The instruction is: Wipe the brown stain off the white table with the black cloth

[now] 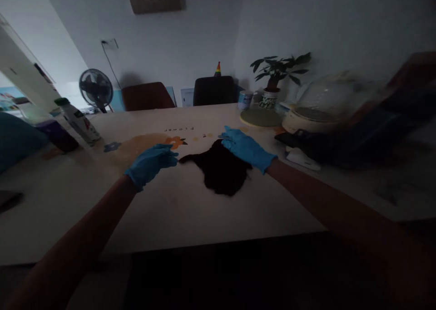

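A dark, crumpled piece of cloth [226,171] lies on the white table, with a narrow end stretching to the left. My left hand [151,164], in a blue glove, hovers just left of that narrow end; its fingers point right and are slightly apart. I cannot tell whether the fingertips touch the fabric. Over the cloth's upper right edge is my right hand [245,147], also blue-gloved, its fingers stretched out to the left. Nothing shows in its grasp. The picture is dim, so the cloth's folds and exact kind are hard to make out.
The table [163,228] has a printed flower cover. To the left are a white bottle [77,119] and a purple box [57,135]. At right stand a mug [245,100], potted plant [270,96], round green mat [260,117], glass-lidded pot [311,119] and white object [302,159].
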### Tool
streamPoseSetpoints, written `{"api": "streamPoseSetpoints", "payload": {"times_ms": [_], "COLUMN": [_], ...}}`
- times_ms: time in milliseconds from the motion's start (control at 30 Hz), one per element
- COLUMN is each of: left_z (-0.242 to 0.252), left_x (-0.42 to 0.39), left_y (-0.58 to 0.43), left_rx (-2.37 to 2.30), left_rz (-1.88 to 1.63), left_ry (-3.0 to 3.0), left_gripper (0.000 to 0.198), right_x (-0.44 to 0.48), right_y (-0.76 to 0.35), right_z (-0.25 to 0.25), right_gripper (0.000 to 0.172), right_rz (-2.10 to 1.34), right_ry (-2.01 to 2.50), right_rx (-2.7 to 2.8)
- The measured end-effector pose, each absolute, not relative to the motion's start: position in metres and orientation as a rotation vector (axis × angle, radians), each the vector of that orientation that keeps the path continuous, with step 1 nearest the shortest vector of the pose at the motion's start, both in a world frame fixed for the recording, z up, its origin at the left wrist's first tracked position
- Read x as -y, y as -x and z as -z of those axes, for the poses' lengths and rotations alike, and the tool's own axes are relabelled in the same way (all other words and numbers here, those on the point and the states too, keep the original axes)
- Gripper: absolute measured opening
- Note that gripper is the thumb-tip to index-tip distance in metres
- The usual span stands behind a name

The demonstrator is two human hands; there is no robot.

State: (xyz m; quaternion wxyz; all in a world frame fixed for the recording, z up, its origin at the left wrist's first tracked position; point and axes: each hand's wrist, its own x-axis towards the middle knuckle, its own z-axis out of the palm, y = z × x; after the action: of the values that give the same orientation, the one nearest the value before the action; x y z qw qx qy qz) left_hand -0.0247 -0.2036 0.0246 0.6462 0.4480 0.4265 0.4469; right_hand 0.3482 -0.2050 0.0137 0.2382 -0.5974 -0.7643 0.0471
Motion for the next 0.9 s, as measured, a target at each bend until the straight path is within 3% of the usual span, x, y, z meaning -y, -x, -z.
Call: {"api": "streamPoseSetpoints", "payload": {"times_ms": [200,500,600,700,900], "left_z": [-0.010,-0.034,-0.038,-0.034,-0.016], "left_x": [0.198,0.208,0.204,0.199,0.196], "left_y": [0.050,0.069,0.068,0.075,0.091], "left_rx": [-0.974,-1.002,-0.941,-0.929,-0.990], "left_rz": [-1.095,-1.249,-1.226,-1.216,-1.277], "left_ry": [-0.942,-0.772,-0.783,-0.770,-0.721], "left_gripper": [0.024,0.031,0.032,0.028,0.019], "right_x": [0.214,0.265,0.285,0.296,0.296], "right_y": [-0.311,-0.283,-0.259,-0.221,-0.155], "right_z": [0.009,0.019,0.018,0.015,0.004], "right_gripper": [0.092,0.110,0.107,0.093,0.066], "right_rz": [-0.230,-0.402,-0.500,-0.536,-0.282], "right_ry": [1.678,1.472,1.331,1.165,0.777], "right_rx": [2.391,2.649,2.682,2.771,2.939]}}
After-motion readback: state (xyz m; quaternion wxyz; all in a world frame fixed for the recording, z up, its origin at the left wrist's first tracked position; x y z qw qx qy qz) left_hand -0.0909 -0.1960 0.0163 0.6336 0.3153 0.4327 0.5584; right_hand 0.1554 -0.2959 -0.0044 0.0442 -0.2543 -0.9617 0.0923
